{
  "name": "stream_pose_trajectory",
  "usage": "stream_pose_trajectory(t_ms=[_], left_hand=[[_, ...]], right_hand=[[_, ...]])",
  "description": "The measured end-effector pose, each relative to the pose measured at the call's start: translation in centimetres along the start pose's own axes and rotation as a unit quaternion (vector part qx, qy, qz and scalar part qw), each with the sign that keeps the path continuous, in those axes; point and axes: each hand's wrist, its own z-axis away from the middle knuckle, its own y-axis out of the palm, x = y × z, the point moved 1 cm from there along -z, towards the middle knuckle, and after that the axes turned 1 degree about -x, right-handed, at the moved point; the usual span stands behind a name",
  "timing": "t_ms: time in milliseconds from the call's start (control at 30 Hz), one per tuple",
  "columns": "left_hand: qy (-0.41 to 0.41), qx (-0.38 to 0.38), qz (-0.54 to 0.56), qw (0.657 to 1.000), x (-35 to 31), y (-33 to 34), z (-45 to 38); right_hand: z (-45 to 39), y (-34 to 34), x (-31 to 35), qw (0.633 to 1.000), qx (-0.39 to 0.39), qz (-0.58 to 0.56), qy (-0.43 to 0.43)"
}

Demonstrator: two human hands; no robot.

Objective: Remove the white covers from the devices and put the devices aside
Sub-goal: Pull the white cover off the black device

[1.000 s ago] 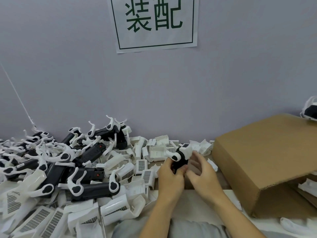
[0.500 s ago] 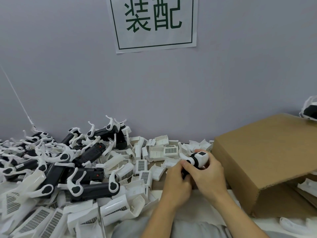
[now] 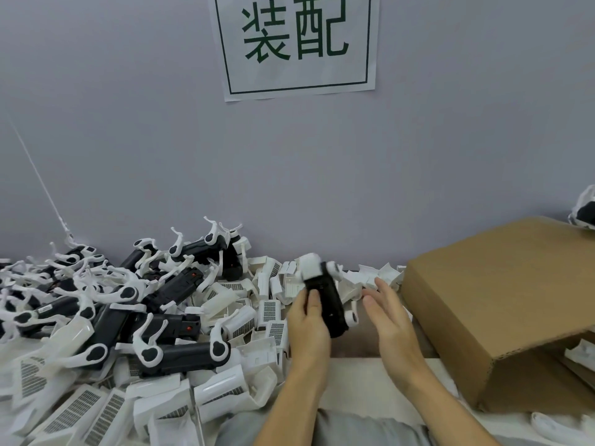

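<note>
Left hand (image 3: 307,320) grips the black plastic device with white end caps (image 3: 325,300) mid-bench, held up off the clutter — probably so the white cover can come off. Right hand (image 3: 386,313) hovers just beside it, fingers released, holding nothing — likely about to re-grip.

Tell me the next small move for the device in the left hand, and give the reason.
Probably carry the black device leftward and set it on the pile of black devices. The left hand grips it alone, the right hand is open and off it, and most of its body shows bare black. A white piece at its top end may need checking first.
</note>
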Motion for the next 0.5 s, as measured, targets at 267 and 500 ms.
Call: stream_pose_trajectory(t_ms=[267,500], left_hand=[[-0.173,0.001,0.291,0.941,-1.0,-0.6,0.1],[-0.184,0.035,0.228,0.955,-1.2,-0.3,0.5]], right_hand=[[-0.4,-0.1,-0.1,0.998,-0.052,-0.002,0.033],[0.4,0.7,0.3,0.995,0.074,0.059,0.025]])
